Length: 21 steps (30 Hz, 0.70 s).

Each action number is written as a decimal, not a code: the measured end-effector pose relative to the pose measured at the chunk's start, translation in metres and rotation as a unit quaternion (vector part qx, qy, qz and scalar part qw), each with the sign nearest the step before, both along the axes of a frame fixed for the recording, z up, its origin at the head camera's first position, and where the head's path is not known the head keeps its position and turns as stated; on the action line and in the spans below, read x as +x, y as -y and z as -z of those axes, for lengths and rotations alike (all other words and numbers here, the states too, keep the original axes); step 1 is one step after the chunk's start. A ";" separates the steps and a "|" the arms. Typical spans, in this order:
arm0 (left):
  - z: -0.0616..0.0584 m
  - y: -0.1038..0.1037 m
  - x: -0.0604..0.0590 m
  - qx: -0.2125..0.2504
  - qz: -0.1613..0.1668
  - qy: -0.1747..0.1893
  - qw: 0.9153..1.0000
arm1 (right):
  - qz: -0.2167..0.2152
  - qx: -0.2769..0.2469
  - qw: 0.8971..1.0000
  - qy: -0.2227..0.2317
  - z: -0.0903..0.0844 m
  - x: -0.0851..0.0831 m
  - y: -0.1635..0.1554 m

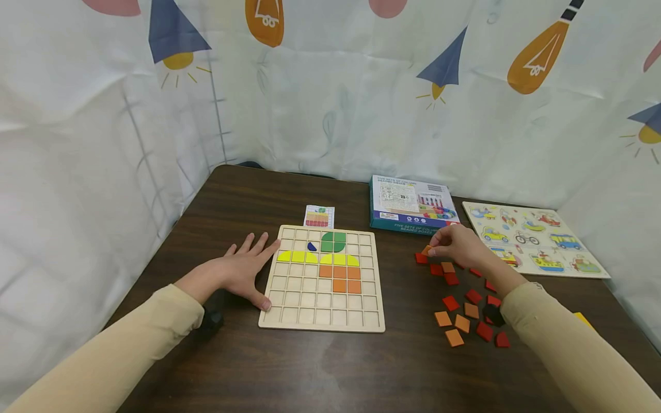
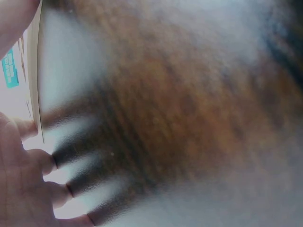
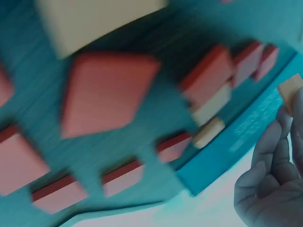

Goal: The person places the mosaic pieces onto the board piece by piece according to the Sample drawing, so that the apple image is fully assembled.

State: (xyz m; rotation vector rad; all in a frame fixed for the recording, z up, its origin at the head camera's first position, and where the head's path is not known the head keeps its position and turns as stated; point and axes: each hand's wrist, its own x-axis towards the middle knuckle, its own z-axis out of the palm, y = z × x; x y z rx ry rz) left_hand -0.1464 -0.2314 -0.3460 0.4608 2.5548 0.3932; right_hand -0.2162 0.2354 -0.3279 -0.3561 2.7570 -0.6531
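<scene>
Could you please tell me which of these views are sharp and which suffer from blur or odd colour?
Head view: evenly lit and sharp, with the grid board and both hands clear. Left wrist view: heavily blurred, the dark table a smear, only the left hand's fingers readable. Right wrist view: motion-blurred with a teal colour cast, the red tiles soft-edged.

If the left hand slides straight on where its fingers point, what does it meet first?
Probably the wooden grid board: the left hand lies flat on the table, fingers aimed at the board's left edge, already touching or nearly so.
</scene>
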 end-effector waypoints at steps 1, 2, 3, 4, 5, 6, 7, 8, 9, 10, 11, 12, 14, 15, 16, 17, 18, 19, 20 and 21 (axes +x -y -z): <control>0.000 0.000 0.000 0.001 0.000 0.000 1.000 | -0.005 -0.017 1.000 -0.001 -0.001 0.001 0.004; 0.000 0.000 0.000 0.002 0.000 0.001 1.000 | -0.014 -0.033 0.999 -0.003 -0.003 0.002 0.008; 0.000 0.001 0.000 0.003 0.000 0.001 1.000 | -0.021 -0.049 0.999 -0.005 -0.003 0.004 0.013; 0.000 0.001 0.000 0.002 0.000 0.001 1.000 | -0.025 -0.066 0.998 -0.002 -0.004 0.005 0.019; 0.000 0.001 -0.001 0.002 0.000 0.001 1.000 | -0.027 -0.080 0.996 0.002 -0.004 0.006 0.026; 0.000 0.001 -0.001 0.001 0.000 0.000 1.000 | -0.029 -0.094 0.995 0.007 -0.005 0.008 0.033; 0.001 0.001 -0.001 0.001 -0.001 0.001 1.000 | -0.029 -0.106 0.994 0.014 -0.004 0.010 0.040; 0.001 0.001 -0.001 0.001 -0.001 0.001 1.000 | -0.033 -0.114 0.993 0.018 -0.004 0.011 0.047; 0.001 0.001 -0.001 0.002 -0.002 0.001 1.000 | -0.033 -0.120 0.992 0.024 -0.003 0.012 0.054; 0.001 0.001 -0.001 0.002 -0.002 0.002 1.000 | -0.035 -0.125 0.991 0.030 -0.003 0.013 0.061; 0.001 0.001 -0.001 0.002 -0.002 0.002 1.000 | -0.038 -0.128 0.990 0.034 -0.002 0.015 0.068; 0.001 0.001 -0.001 0.002 -0.002 0.002 1.000 | -0.044 -0.133 0.989 0.040 -0.002 0.016 0.075; 0.002 0.001 -0.001 0.002 -0.001 0.001 1.000 | -0.052 -0.140 0.988 0.049 -0.001 0.018 0.087; 0.002 0.001 -0.001 0.001 -0.001 0.001 1.000 | -0.052 -0.143 0.987 0.053 0.000 0.019 0.094; 0.002 0.001 -0.001 0.001 -0.001 0.001 1.000 | -0.056 -0.147 0.986 0.057 0.001 0.019 0.100; 0.002 0.001 -0.001 0.000 -0.001 0.000 1.000 | -0.057 -0.150 0.985 0.061 0.001 0.020 0.106; 0.002 0.001 -0.001 0.001 -0.001 0.000 1.000 | -0.062 -0.151 0.984 0.064 0.002 0.021 0.112; 0.002 0.001 -0.001 0.000 -0.001 -0.001 1.000 | -0.064 -0.151 0.984 0.065 0.003 0.022 0.118; 0.002 0.001 -0.001 0.000 -0.001 -0.001 1.000 | -0.066 -0.151 0.984 0.068 0.003 0.023 0.124; 0.002 0.001 -0.001 0.000 -0.001 -0.001 1.000 | -0.069 -0.150 0.984 0.071 0.004 0.024 0.130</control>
